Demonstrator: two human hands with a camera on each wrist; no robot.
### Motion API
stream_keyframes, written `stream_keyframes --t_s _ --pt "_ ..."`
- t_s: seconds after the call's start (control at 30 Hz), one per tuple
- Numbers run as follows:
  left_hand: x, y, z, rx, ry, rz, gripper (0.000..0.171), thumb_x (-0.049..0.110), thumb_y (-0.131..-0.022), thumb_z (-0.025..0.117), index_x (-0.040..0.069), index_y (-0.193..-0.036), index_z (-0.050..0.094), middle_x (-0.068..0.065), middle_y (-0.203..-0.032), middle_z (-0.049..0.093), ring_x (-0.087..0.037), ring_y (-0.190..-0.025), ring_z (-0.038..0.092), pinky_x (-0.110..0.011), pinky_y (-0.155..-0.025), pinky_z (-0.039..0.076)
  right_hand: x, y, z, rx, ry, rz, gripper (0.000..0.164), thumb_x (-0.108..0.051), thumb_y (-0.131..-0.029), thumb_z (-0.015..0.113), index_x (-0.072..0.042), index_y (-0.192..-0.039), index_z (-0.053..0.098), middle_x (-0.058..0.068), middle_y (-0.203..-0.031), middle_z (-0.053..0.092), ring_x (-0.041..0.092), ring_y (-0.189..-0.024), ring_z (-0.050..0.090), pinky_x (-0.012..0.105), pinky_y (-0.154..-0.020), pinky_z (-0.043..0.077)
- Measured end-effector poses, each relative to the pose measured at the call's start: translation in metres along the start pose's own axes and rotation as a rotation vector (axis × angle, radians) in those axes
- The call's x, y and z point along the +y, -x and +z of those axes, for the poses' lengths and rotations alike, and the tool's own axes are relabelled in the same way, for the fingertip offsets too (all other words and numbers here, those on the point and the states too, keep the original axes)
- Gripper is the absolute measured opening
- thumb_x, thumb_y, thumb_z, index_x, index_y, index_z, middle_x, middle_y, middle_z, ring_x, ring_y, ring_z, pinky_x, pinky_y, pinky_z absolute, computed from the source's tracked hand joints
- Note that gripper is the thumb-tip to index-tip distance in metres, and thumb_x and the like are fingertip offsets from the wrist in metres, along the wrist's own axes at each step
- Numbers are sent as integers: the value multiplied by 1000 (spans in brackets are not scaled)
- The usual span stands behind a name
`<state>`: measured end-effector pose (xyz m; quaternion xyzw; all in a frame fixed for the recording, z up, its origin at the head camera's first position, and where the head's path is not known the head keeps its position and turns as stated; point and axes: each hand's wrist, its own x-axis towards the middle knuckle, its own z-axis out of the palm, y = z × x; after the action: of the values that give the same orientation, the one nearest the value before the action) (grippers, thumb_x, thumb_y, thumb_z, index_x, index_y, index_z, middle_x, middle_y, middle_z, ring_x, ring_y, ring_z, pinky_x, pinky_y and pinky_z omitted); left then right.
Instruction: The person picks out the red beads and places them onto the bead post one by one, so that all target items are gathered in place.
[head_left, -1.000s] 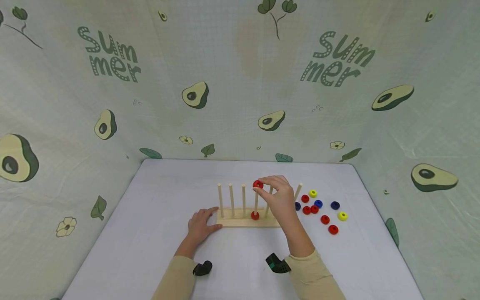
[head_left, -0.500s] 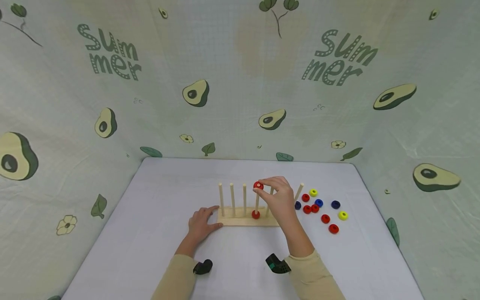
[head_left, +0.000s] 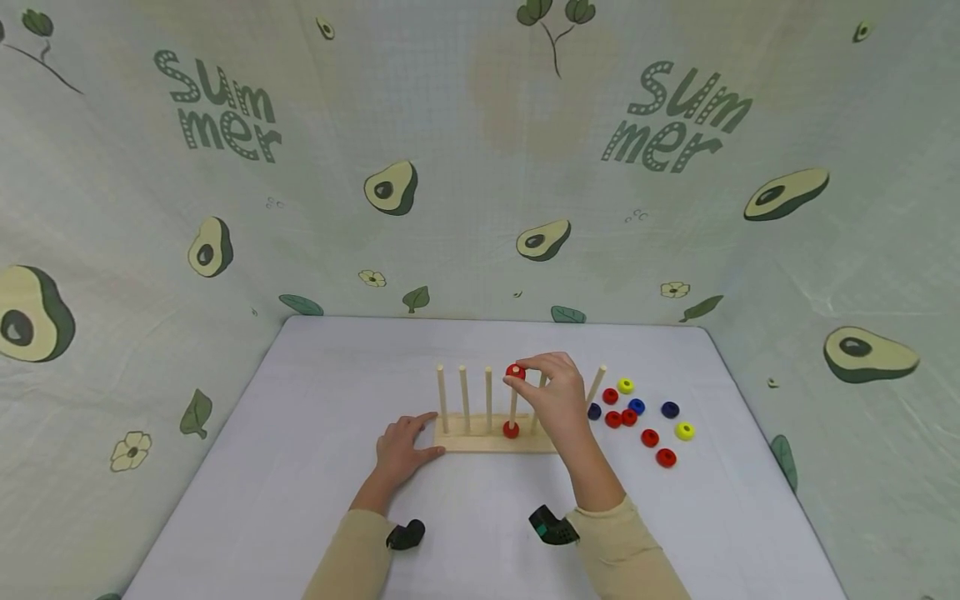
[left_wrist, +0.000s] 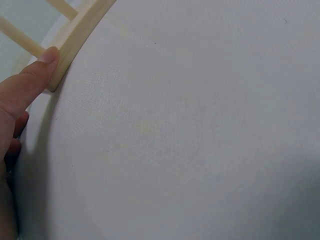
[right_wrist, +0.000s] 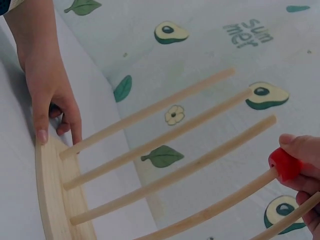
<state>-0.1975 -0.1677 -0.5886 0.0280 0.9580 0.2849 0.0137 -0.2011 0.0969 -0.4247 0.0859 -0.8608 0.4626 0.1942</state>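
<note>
In the head view, my right hand [head_left: 558, 396] pinches a red ring bead [head_left: 510, 372] between thumb and index finger. The bead is at the top of the fourth wooden peg [head_left: 513, 404] from the left, and the peg tip shows in its hole. Another red bead [head_left: 511, 430] sits at the foot of that peg. My left hand [head_left: 401, 446] grips the left end of the wooden peg rack [head_left: 480, 445], thumb on the near edge and index finger on the far one. In the right wrist view the held bead [right_wrist: 284, 165] surrounds the peg's end. My right hand hides the rack's right part.
Right of the rack lie several loose beads, among them a red bead [head_left: 666, 457], a yellow bead [head_left: 684, 431], a dark blue bead [head_left: 670, 409] and a blue bead [head_left: 637, 406]. A printed cloth [head_left: 465, 250] stands behind the white table [head_left: 330, 367].
The held red bead has come down slightly onto the peg, whose tip now shows in its hole. My left hand stays on the rack's end.
</note>
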Motion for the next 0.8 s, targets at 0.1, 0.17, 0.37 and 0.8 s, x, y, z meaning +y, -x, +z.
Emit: stream_keyframes --t_s 0.1,0.17,0.37,0.8 --pt "0 0 0 -1 3 -1 65 44 -79 79 24 -137 56 -4 -114 57 -25 -99 49 -40 -75 33 0 0 1 -2 14 -1 23 -18 -76 86 -8 -95 77 4 -97 71 23 -101 54 45 -85 46" --pt "0 0 0 0 0 -3 65 44 -79 79 24 -137 56 -4 -114 57 -25 -100 49 -40 -76 33 0 1 1 -2 17 2 23 -19 -76 85 -8 -95 77 4 -97 71 23 -101 54 44 -85 46" --pt "1 1 -1 0 -9 2 65 44 -78 79 23 -136 57 -5 -114 58 -26 -100 50 -41 -76 34 0 1 1 -11 23 6 24 -20 -78 84 -8 -97 76 4 -99 71 22 -101 53 47 -84 45" --pt "2 1 -1 5 -10 0 65 44 -78 79 23 -136 57 -5 -114 58 -26 -101 50 -42 -77 35 0 3 1 -7 -11 -18 26 -21 -79 84 -9 -99 74 2 -103 70 21 -105 52 42 -88 44"
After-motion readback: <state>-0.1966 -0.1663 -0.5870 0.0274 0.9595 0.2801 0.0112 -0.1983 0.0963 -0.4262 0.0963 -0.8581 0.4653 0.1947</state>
